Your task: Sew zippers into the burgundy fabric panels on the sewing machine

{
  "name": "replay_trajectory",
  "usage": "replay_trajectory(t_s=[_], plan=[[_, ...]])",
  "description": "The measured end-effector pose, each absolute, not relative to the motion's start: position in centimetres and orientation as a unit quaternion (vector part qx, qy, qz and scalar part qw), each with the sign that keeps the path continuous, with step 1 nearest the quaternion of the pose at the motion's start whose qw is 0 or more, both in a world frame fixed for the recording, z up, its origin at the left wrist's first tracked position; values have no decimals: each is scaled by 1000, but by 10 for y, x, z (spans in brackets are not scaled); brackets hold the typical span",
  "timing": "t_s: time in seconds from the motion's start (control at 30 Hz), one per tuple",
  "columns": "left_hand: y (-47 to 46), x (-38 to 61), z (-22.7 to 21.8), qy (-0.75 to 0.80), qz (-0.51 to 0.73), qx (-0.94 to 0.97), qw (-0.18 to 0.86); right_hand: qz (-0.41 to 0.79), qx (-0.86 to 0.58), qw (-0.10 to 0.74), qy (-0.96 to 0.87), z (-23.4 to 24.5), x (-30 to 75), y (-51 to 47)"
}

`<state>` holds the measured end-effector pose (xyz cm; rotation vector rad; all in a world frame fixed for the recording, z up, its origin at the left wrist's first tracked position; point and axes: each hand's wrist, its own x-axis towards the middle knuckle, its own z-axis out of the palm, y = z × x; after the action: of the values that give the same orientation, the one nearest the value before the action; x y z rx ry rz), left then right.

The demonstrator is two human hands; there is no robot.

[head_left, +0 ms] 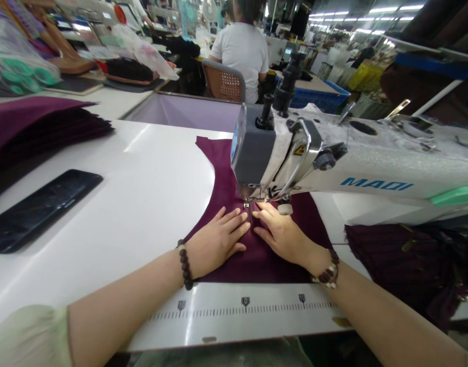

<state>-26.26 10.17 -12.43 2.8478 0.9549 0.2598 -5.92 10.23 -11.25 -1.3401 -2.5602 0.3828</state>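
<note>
Maroon fabric panel (pixel 253 265) is laid on the bench (pixel 157 158), partly under the presser foot (pixel 247 205) and spread to both sides of it. Risk, as judged: a fingertip could be nipped if the right hand (pixel 285 237), set just beside the foot, is carried in with the cloth; the seam could be skewed by uneven pressure; a pucker could be caught if slack is left nearest the foot. Grip: left hand (pixel 218 237) is rested flat, near-left of the foot, fingers slightly parted; right thumb and fingers are held apart, cloth touched, no pinch seen.
</note>
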Motion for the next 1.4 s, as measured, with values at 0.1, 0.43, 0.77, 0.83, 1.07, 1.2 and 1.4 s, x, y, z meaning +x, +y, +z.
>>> replay_trajectory(t_s=[0.1, 0.43, 0.77, 0.83, 1.07, 1.2, 1.4], plan=[[108, -262, -123, 314, 83, 944, 66, 140, -467, 111, -866, -113, -60, 108], [124, -266, -123, 307, 102, 942, 84, 138, -473, 119, -862, -114, -63, 124], [134, -267, -123, 299, 110, 942, 107, 150, -491, 104, -852, -114, -66, 131], [135, -267, -123, 299, 109, 942, 107, 147, -495, 100, -850, -114, -65, 131], [136, -269, -124, 292, 109, 944, 108, 133, -498, 100, -851, -118, -64, 133], [140, -269, -124, 285, 123, 946, 97, 114, -500, 100, -853, -118, -65, 134], [139, -269, -124, 272, 125, 950, 89, 48, -522, 66, -849, -113, -65, 135]])
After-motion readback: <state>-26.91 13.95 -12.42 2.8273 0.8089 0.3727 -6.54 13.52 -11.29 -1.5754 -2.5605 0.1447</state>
